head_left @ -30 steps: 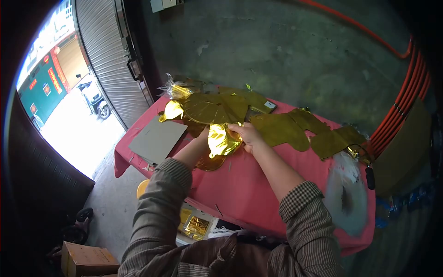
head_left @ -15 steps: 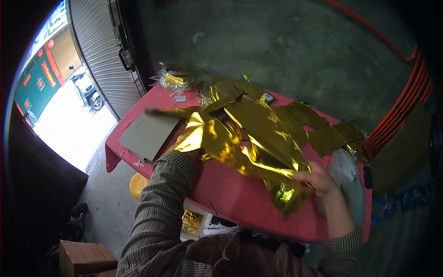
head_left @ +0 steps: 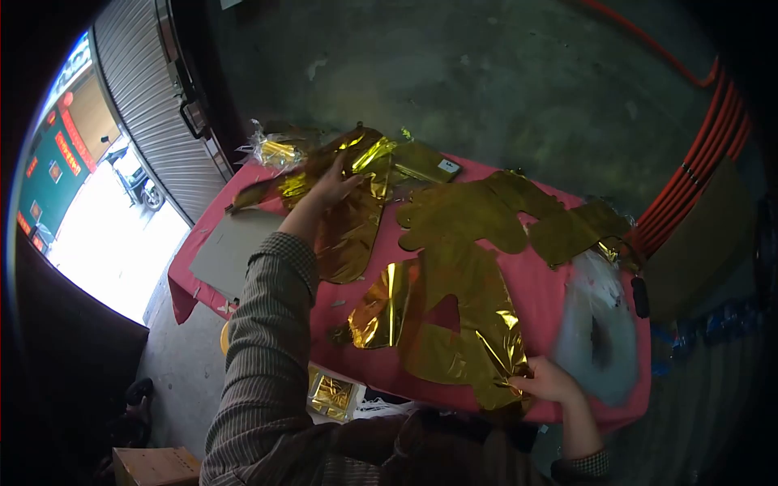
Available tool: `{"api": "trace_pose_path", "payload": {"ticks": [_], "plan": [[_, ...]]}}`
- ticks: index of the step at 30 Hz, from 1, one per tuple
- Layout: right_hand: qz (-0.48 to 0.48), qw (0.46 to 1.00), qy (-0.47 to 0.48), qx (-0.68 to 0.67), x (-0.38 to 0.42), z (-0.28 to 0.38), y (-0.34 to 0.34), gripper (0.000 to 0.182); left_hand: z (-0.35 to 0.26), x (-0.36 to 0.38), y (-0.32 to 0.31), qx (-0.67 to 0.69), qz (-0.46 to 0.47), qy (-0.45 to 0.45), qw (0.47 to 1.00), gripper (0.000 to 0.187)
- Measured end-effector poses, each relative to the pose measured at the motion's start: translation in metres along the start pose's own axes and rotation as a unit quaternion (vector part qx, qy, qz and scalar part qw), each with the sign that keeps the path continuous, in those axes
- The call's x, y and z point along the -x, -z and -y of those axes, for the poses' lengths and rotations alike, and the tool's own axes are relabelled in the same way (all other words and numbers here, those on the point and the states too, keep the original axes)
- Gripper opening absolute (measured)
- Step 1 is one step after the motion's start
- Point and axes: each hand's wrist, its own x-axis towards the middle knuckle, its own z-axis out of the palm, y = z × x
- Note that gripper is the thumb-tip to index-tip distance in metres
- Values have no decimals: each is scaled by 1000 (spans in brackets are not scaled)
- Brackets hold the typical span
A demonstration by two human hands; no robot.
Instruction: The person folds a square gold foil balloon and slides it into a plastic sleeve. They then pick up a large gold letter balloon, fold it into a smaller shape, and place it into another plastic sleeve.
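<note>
The gold foil balloon (head_left: 454, 316) that was stretched in the air a moment ago now lies flat on the red table (head_left: 551, 283), so it looks laid out. The right hand (head_left: 547, 379) pinches its crinkled near edge; the left hand (head_left: 332, 186) reaches open-fingered onto the shiny foil pile (head_left: 365, 162). 1 grey cardboard sheet (head_left: 223, 251) sits beside it.

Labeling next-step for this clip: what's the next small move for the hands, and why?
Probably let go with the right hand: the gold foil piece it pinches already lies spread on the red table, while the left hand reaches into the far foil pile.
</note>
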Motion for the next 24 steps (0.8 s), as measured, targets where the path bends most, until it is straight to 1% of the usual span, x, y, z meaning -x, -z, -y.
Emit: {"api": "trace_pose_path", "payload": {"ticks": [2,3,4,5,6,8,9,11,12,13,14,15,16,17,18,19,20,22,23,24], "plan": [[-4,998,6,56,3,3,-2,16,34,-29,-3,-6,2,-61,998,85],[-9,999,4,53,5,3,-1,16,22,-29,2,12,-13,-29,999,80],[-13,999,7,38,8,1,2,15,11,-30,9,-31,13,49,998,79],[-15,1000,10,24,10,0,3,15,-14,-24,21,-74,38,128,988,78],[-17,1000,5,22,13,3,4,15,13,-37,14,-72,44,128,988,78],[-14,998,2,61,19,10,6,20,60,-56,-3,-92,-10,48,995,73],[-15,998,-7,56,20,9,6,20,42,-46,-8,-88,0,50,995,73],[-108,993,42,19,21,8,4,34,-4,-24,-13,-182,-64,-60,979,69],[-112,993,33,14,21,14,1,34,-30,-7,-16,-157,3,-50,986,63],[-230,959,35,161,20,23,-3,39,-39,5,-29,-153,12,-54,987,63],[-336,891,33,303,19,31,-6,45,-45,17,-41,-244,113,-28,963,64],[-340,891,26,299,13,33,-9,45,-49,30,-48,-333,209,-4,919,65],[-344,875,104,325,3,33,-12,48,-50,49,-56,-334,213,-10,918,65],[-347,851,180,350,-6,33,-15,50,-48,69,-64,-358,162,-8,920,66],[-316,849,209,369,-15,36,-22,53,-48,78,-70,-379,109,-8,919,67],[-284,844,238,388,-24,39,-28,55,-48,75,-70,-378,111,-15,919,67],[-290,843,235,387,-36,36,-33,55,-45,72,-66,-372,124,-8,920,67],[-246,823,272,435,-61,24,-39,61,-55,70,-56,-375,150,-2,915,69],[-248,821,274,435,-67,19,-37,61,-56,70,-55,-377,147,-3,915,69],[-244,832,220,447,-72,15,-36,62,-58,70,-56,-382,120,-19,916,70]]}}
